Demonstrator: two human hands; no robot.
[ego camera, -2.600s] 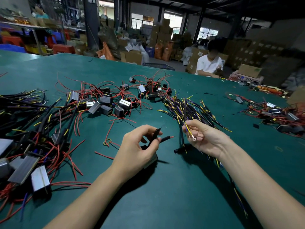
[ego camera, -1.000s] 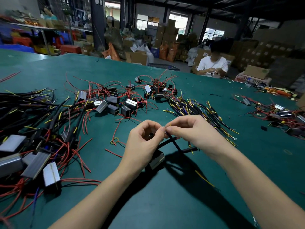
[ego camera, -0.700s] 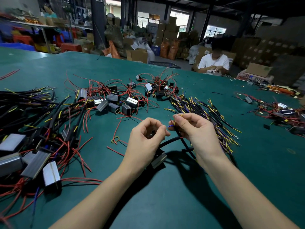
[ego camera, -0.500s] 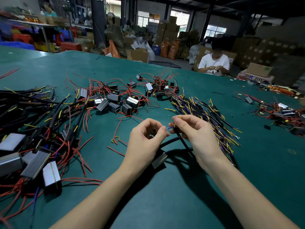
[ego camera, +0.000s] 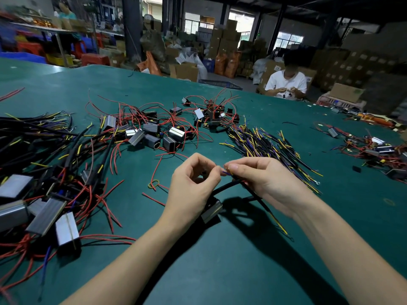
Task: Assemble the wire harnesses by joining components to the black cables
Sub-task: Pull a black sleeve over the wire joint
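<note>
My left hand (ego camera: 191,186) is curled round a grey metal box component (ego camera: 211,211), whose lower end sticks out under the palm; its thumb and forefinger pinch something small that I cannot make out. A black cable (ego camera: 226,187) arches from that box toward my right hand (ego camera: 262,181), which pinches the cable's thin blue and yellow wire ends (ego camera: 226,172) right beside the left fingertips. The cable's other end, with a yellow wire and ring terminal (ego camera: 280,227), trails on the green table (ego camera: 220,260) under my right wrist.
A heap of black cables with yellow and blue tips (ego camera: 264,142) lies behind my right hand. Grey boxes with red wires (ego camera: 158,133) are scattered behind my left hand, and finished harnesses (ego camera: 44,177) pile up on the left. A seated person (ego camera: 286,84) works across the table.
My hands have come together again, the right fingertips now nearly touching the left ones. The cable has risen into an arch between them.
</note>
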